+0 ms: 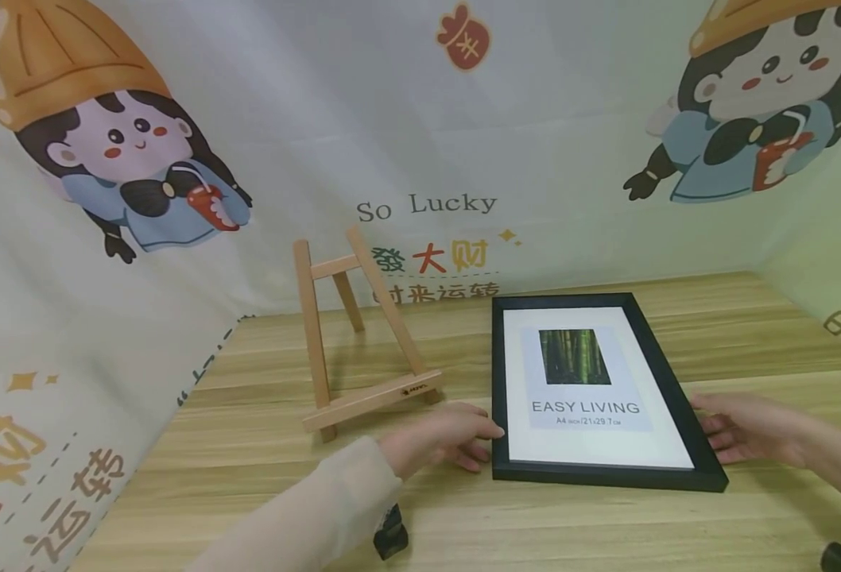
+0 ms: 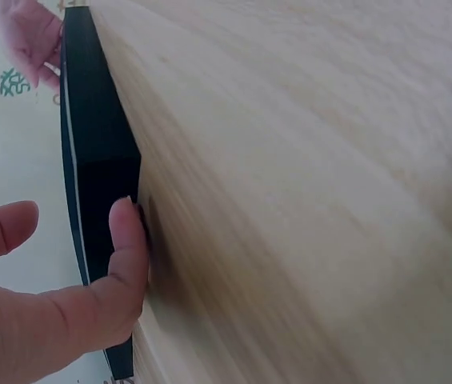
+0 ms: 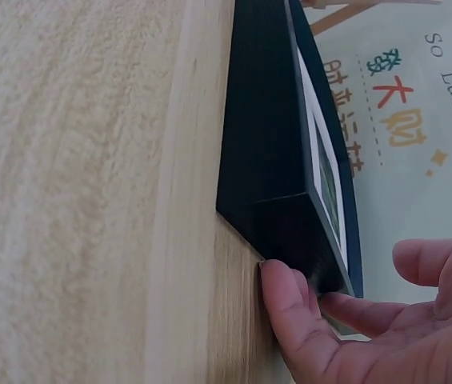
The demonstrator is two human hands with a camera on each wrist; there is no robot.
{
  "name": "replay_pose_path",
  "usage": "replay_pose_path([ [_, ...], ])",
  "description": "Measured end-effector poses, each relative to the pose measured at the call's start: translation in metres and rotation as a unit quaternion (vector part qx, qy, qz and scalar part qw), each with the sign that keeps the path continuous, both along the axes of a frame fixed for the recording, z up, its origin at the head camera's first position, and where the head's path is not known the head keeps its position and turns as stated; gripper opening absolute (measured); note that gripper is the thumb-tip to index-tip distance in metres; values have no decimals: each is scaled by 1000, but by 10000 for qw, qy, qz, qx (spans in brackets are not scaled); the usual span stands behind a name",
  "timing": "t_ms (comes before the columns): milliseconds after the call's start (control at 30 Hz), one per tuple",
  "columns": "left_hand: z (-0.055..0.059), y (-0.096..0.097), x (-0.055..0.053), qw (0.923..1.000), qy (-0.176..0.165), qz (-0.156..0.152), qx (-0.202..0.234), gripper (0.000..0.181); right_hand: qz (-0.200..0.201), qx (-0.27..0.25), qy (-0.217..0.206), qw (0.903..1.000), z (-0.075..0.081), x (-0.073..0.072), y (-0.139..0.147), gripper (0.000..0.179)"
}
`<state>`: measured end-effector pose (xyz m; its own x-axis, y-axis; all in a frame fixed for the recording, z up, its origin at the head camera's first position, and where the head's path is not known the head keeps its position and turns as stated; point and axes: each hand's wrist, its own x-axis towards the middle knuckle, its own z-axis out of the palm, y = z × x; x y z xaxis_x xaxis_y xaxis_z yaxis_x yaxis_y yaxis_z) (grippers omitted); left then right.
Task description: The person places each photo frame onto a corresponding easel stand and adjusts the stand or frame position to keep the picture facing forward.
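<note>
A black picture frame [image 1: 610, 477] lies face up on the wooden table, its insert printed "EASY LIVING" with a bamboo picture [image 1: 575, 357]. At its left side is my left hand [image 1: 449, 435]; the left wrist view has a bent finger [image 2: 128, 240] against the frame's outer side, the thumb [image 2: 6, 228] standing apart. My right hand [image 1: 757, 429] is at the opposite side. In the right wrist view its fingertips [image 3: 278, 280] meet the lower edge of the frame [image 3: 262, 136], and the thumb [image 3: 422, 262] stays off it. Whether any fingertips reach underneath is hidden.
A small wooden easel [image 1: 373, 400] stands left of the frame, close behind my left hand. Printed cloth [image 1: 306, 143] with cartoon figures and lettering hangs behind and beside the table [image 1: 249, 492]. Black wrist-worn pieces [image 1: 390, 534] show near both wrists.
</note>
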<state>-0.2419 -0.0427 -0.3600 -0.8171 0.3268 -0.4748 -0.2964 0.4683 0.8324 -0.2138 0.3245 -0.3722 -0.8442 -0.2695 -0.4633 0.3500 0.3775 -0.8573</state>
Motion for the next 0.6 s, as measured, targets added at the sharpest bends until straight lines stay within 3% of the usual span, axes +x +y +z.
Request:
replay_pose_path([
  [167,-4,5,2,9996,190,-32,-195,48,127,206,67,9997,3,0,-5,37],
  [367,-6,12,4,9981,412,-152,-442,30,202,452,163,9986,6,0,-10,58],
  [600,-7,16,5,9954,618,-123,-717,20,128,597,382,9974,3,3,-14,59],
])
